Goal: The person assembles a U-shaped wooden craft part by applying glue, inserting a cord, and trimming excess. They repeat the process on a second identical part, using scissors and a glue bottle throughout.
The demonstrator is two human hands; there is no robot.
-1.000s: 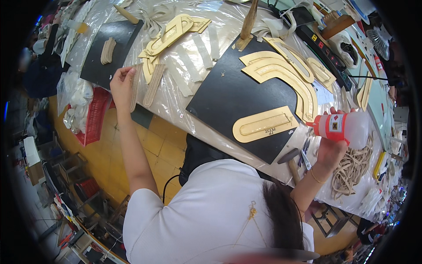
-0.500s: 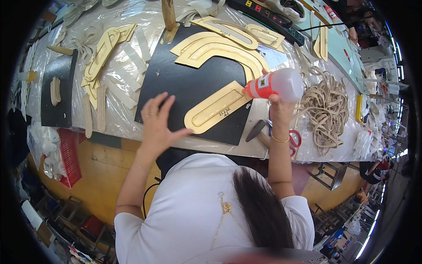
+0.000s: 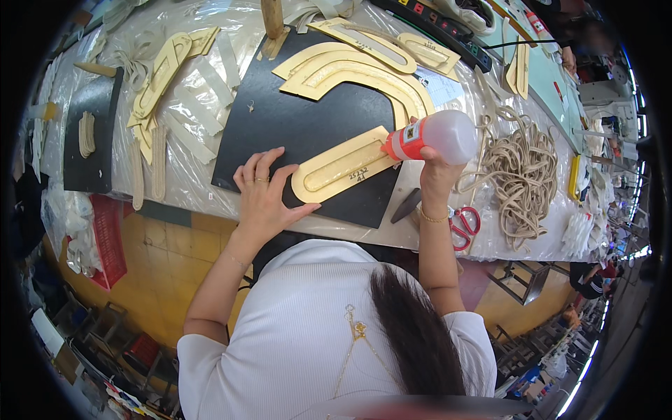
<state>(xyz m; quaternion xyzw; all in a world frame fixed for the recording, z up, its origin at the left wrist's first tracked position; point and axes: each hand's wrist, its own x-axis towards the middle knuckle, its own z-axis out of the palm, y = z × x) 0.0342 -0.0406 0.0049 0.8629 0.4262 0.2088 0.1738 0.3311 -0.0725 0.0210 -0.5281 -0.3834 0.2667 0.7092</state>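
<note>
A pale yellow template (image 3: 346, 165) with a long rounded slot lies slanted on the black board (image 3: 280, 119). My left hand (image 3: 266, 187) is at its rounded left end, thumb against the lower edge and index finger against the upper one. My right hand (image 3: 441, 171) is wrapped round a squeeze bottle (image 3: 451, 136) with a red front part and cloudy body. The bottle is tipped sideways, its nozzle pointing left at the template's upper right end. Whether anything comes out of the nozzle is too small to tell.
Curved yellow templates (image 3: 350, 70) are stacked at the board's far side. A wooden handle (image 3: 272, 19) rises behind them. To the right are red-handled scissors (image 3: 465, 227), a dark blade (image 3: 406, 205) and a heap of beige cord (image 3: 521, 178). More templates (image 3: 162, 73) and strips lie left.
My left hand has moved right and closed in around the template's rounded end. My right hand and the bottle have shifted slightly left, with the nozzle still by the template.
</note>
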